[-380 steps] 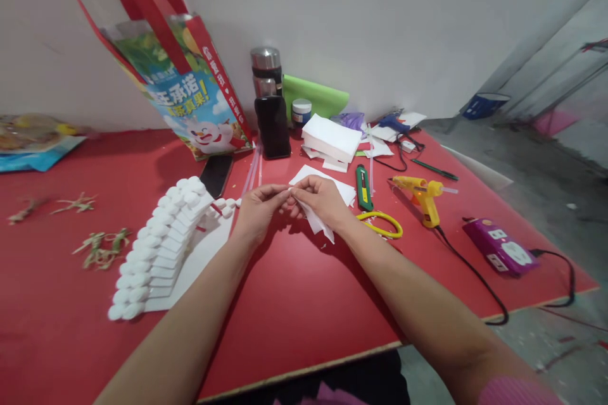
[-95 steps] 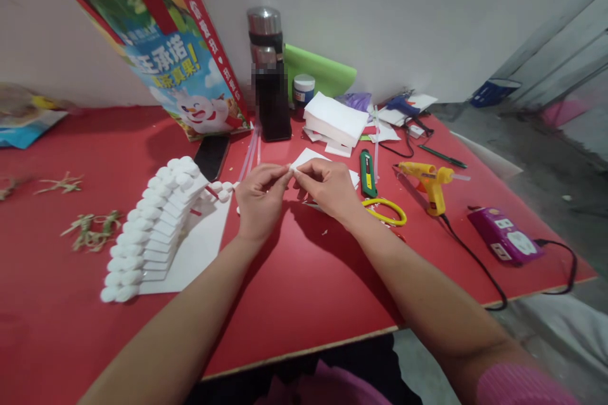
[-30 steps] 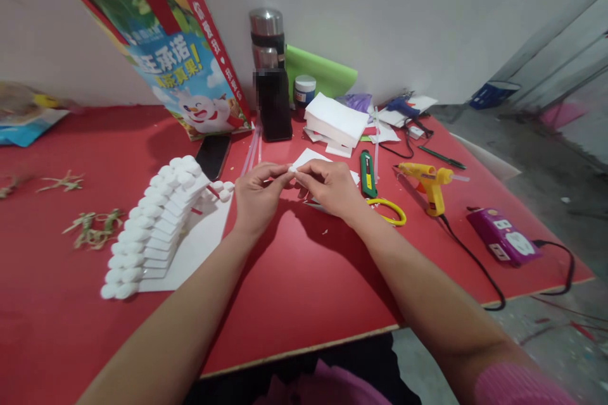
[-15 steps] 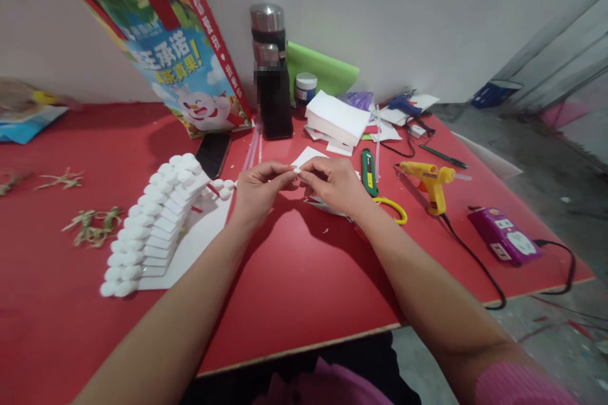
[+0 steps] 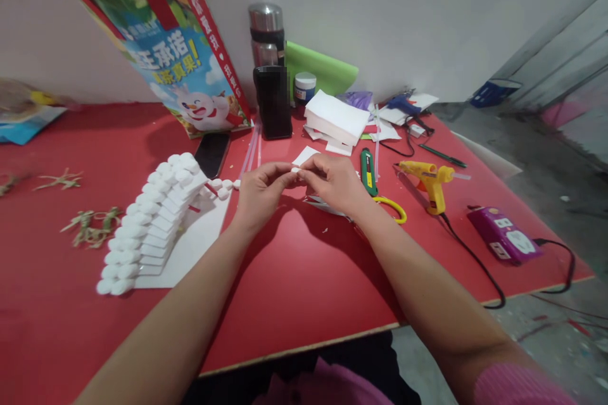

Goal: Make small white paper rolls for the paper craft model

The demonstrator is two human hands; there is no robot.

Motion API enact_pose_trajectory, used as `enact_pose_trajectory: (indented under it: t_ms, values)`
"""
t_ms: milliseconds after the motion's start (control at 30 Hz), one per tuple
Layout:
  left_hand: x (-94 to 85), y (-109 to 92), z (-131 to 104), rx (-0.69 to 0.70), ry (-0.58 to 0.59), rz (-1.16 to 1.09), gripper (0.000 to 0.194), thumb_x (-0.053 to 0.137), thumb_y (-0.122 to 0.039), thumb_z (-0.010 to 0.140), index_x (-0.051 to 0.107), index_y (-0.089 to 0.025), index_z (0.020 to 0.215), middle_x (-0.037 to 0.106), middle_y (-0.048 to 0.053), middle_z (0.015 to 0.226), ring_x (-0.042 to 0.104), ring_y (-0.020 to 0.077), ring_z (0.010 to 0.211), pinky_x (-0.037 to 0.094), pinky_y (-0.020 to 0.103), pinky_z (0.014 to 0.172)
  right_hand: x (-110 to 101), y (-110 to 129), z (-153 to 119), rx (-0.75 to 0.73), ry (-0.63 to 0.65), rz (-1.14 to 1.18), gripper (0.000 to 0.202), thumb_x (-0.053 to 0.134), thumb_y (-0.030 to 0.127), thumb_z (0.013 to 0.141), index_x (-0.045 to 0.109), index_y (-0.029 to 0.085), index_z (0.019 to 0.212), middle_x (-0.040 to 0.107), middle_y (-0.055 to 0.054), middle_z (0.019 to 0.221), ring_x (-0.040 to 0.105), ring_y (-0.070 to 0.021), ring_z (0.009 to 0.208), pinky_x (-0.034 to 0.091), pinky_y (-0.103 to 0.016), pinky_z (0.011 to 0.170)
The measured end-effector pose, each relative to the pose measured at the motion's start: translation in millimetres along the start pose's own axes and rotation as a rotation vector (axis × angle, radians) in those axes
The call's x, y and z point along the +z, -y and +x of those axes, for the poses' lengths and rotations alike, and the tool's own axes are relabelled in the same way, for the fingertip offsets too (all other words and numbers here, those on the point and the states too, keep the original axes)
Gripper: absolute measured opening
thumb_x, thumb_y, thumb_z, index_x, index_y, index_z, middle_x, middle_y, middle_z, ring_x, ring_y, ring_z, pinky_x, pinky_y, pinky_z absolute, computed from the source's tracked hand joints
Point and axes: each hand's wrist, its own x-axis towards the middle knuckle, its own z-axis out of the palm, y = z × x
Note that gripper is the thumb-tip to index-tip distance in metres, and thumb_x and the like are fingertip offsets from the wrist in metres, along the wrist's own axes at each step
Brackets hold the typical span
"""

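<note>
Between the fingertips of my left hand (image 5: 260, 195) and my right hand (image 5: 333, 182) is a small white piece (image 5: 295, 170), pinched by both; its material is too small to make out. Behind the hands lies a white paper sheet (image 5: 305, 155). Scissors with a yellow handle (image 5: 396, 210) rest partly under my right wrist, blades pointing left. To the left of my left hand stands a curved stepped model (image 5: 152, 209) of white card strips topped with rows of white rounded pieces. Several loose white rounded pieces (image 5: 223, 192) lie between it and my left hand.
A yellow glue gun (image 5: 433, 183) and a purple power box (image 5: 504, 235) with cords sit at the right. A green cutter (image 5: 368, 172), stacked white paper (image 5: 336, 115), a standing phone (image 5: 275, 104), a flask (image 5: 266, 19) and a printed bag (image 5: 190, 63) stand farther back.
The small white piece between my fingertips is turned and shows more of its face. Both hands stay in nearly the same place. The view has shifted very slightly.
</note>
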Motion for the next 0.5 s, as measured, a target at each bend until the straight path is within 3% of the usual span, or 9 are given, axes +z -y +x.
enact_pose_trajectory:
  t_ms: [100, 167, 233, 367, 500]
  values:
    - [1.2, 1, -2, 0.04, -0.025, 0.047, 0.014, 0.083, -0.032, 0.083, 0.081, -0.019, 0.09, 0.081, 0.006, 0.087, 0.076, 0.0206, 0.079, 0.062, 0.034, 0.078, 4, 5, -3, -0.104, -0.054, -0.196, 0.017, 0.06, 0.025, 0.099, 0.066, 0.019, 0.085, 0.076, -0.007, 0.083, 0.067, -0.019, 0.075, 0.05, -0.033, 0.073]
    - [1.5, 0, -3, 0.063, -0.031, 0.066, 0.012, 0.081, -0.03, 0.085, 0.079, -0.019, 0.09, 0.079, 0.005, 0.084, 0.074, 0.0191, 0.076, 0.06, 0.032, 0.076, 3, 7, -3, -0.085, -0.069, -0.18, 0.018, 0.061, 0.027, 0.099, 0.064, 0.02, 0.083, 0.075, -0.007, 0.081, 0.068, -0.0201, 0.076, 0.05, -0.034, 0.074]
    - [1.1, -1, -2, 0.058, -0.001, 0.057, 0.011, 0.079, -0.029, 0.086, 0.077, -0.019, 0.09, 0.077, 0.004, 0.082, 0.072, 0.0179, 0.074, 0.059, 0.031, 0.075, -1, 7, 0, 0.061, -0.012, 0.075, 0.022, 0.063, 0.036, 0.1, 0.063, 0.02, 0.085, 0.075, -0.008, 0.081, 0.071, -0.0208, 0.074, 0.054, -0.033, 0.07]
    - [-1.3, -3, 0, 0.029, 0.056, 0.029, 0.014, 0.079, -0.035, 0.087, 0.077, -0.022, 0.092, 0.075, 0.003, 0.081, 0.069, 0.0173, 0.071, 0.058, 0.031, 0.072, -13, 2, 8, 0.506, 0.223, 0.789, 0.039, 0.054, 0.057, 0.105, 0.063, 0.019, 0.104, 0.077, -0.01, 0.081, 0.074, -0.0227, 0.065, 0.061, -0.036, 0.062]
    - [-3.2, -2, 2, 0.062, 0.052, 0.082, 0.012, 0.08, -0.035, 0.087, 0.079, -0.025, 0.093, 0.078, 0.005, 0.091, 0.07, 0.0199, 0.08, 0.058, 0.033, 0.073, -15, 0, 9, 0.638, 0.348, 1.014, 0.024, 0.057, 0.038, 0.107, 0.067, 0.016, 0.106, 0.077, -0.009, 0.081, 0.072, -0.0178, 0.064, 0.062, -0.03, 0.06]
